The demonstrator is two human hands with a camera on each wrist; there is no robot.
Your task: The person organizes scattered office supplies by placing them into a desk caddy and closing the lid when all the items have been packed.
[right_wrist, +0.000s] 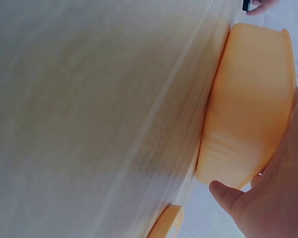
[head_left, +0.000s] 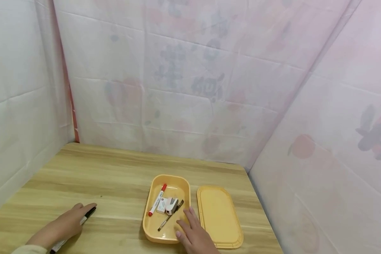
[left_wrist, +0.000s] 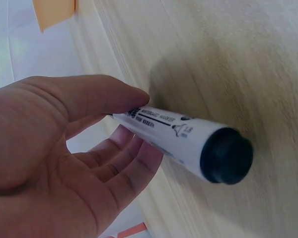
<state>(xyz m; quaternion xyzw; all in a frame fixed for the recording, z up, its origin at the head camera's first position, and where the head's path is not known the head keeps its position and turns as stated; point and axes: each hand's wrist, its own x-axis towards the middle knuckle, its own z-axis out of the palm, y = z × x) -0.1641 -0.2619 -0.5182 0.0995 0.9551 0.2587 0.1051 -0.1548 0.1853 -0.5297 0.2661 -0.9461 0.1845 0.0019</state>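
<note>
In the head view, my left hand (head_left: 68,224) is at the left of the table. It pinches a white marker with black ends (left_wrist: 174,136) between thumb and fingers, a little above the wood. My right hand (head_left: 198,236) lies over the right front edge of a yellow box (head_left: 149,229), its fingers spread at the rim. Inside the box are a red-capped marker (head_left: 157,200), a small white carton (head_left: 162,205), a white stapler (head_left: 171,206) and a black pen (head_left: 170,215).
A yellow lid (head_left: 220,217) lies flat to the right of the box. Both stand on a wood-grain table (head_left: 120,169). Pale printed curtains (head_left: 184,88) hang behind the table and along both sides.
</note>
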